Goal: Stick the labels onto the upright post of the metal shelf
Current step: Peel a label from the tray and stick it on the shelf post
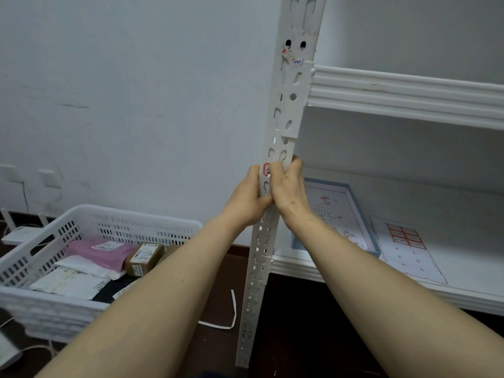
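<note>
Red-bordered label [266, 170] on post [293, 105], mid-height. Left hand [249, 199], right hand [286, 185] together, both wrapped round post at label, pressing it. Label thin, floppy, tacky: best pinched by edge, smoothed flat. Post rigid, perforated. Spare labels [406, 236] right of post.

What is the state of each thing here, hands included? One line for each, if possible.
upright post: standing, gripped by both hands.
left hand: grips the post from the left.
right hand: grips the post, thumb on the label.
label: on the post, partly covered.
label sheet: flat on the shelf, red labels on it.
basket: on the floor, holds parcels.
</note>
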A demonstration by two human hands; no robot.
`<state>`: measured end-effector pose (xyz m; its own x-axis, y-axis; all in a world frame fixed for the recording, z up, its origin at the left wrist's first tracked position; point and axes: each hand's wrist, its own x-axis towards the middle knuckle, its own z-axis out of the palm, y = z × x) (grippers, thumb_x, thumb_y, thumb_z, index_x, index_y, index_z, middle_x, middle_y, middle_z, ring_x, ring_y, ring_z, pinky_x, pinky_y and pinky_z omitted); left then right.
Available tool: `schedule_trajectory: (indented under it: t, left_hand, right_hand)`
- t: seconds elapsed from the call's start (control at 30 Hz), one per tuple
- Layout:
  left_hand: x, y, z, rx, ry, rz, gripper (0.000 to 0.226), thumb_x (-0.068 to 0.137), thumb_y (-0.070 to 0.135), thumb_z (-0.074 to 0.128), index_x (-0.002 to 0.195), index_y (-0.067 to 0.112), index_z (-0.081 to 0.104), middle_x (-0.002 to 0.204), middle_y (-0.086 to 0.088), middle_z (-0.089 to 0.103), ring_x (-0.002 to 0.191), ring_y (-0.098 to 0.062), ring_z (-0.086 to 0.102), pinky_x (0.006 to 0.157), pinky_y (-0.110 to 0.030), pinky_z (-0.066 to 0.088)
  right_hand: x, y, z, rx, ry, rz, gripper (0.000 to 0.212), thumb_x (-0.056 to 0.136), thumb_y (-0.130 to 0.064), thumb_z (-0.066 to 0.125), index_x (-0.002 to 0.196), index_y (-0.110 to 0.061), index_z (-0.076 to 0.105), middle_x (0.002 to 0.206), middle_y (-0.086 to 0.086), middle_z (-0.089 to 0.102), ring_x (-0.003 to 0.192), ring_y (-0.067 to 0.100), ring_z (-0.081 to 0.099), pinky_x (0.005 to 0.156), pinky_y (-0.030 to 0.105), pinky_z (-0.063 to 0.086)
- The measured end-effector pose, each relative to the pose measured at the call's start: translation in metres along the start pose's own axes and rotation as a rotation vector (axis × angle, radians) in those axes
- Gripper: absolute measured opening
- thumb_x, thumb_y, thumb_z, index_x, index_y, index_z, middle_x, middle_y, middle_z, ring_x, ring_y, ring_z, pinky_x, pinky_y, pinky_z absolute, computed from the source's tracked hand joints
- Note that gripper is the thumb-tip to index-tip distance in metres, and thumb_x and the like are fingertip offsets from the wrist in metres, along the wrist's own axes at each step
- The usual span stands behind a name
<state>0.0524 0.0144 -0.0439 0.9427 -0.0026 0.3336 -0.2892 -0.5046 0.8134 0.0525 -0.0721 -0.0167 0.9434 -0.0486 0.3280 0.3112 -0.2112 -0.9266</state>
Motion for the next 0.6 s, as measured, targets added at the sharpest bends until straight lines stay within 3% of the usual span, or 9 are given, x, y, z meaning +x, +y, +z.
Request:
schedule_trajectory:
  t: [0.17, 0.3, 0.43, 0.6]
  left_hand:
    - [0.001, -0.002, 0.001, 0.011, 0.003, 0.014, 0.043, 0.087, 0.014, 0.058, 0.125, 0.01, 0.04, 0.107, 0.002, 0.051, 0.098, -0.019, 0.052, 0.086, -0.036, 0.046]
    - [0.0, -0.001, 0.001, -0.047, -0.005, -0.005, 0.042, 0.087, 0.017, 0.061, 0.123, 0.013, 0.041, 0.103, 0.003, 0.053, 0.098, -0.019, 0.054, 0.086, -0.036, 0.047]
    - [0.0, -0.001, 0.001, -0.099, -0.003, -0.015, 0.042, 0.085, 0.02, 0.065, 0.12, 0.015, 0.042, 0.097, 0.007, 0.055, 0.098, -0.019, 0.057, 0.087, -0.037, 0.049]
    - [0.0, 0.0, 0.002, -0.104, 0.008, -0.009, 0.037, 0.086, 0.017, 0.062, 0.117, 0.015, 0.043, 0.094, 0.007, 0.053, 0.092, -0.017, 0.054, 0.083, -0.036, 0.047]
  right_hand:
    - [0.002, 0.001, 0.003, -0.043, 0.016, -0.015, 0.028, 0.092, -0.019, 0.042, 0.116, -0.005, 0.037, 0.108, 0.01, 0.051, 0.088, 0.018, 0.052, 0.066, 0.028, 0.041]
    - [0.002, 0.001, -0.005, 0.043, -0.031, 0.03, 0.023, 0.092, -0.017, 0.043, 0.114, -0.01, 0.04, 0.091, -0.002, 0.054, 0.078, 0.009, 0.054, 0.061, 0.019, 0.046]
    - [0.003, 0.003, -0.007, 0.084, -0.043, 0.075, 0.019, 0.092, -0.022, 0.042, 0.109, -0.015, 0.043, 0.086, -0.003, 0.057, 0.083, 0.016, 0.059, 0.076, 0.035, 0.05]
    - [0.001, -0.002, -0.006, 0.072, -0.059, 0.032, 0.023, 0.094, -0.018, 0.038, 0.116, -0.01, 0.038, 0.084, -0.003, 0.052, 0.073, 0.009, 0.054, 0.061, 0.023, 0.046]
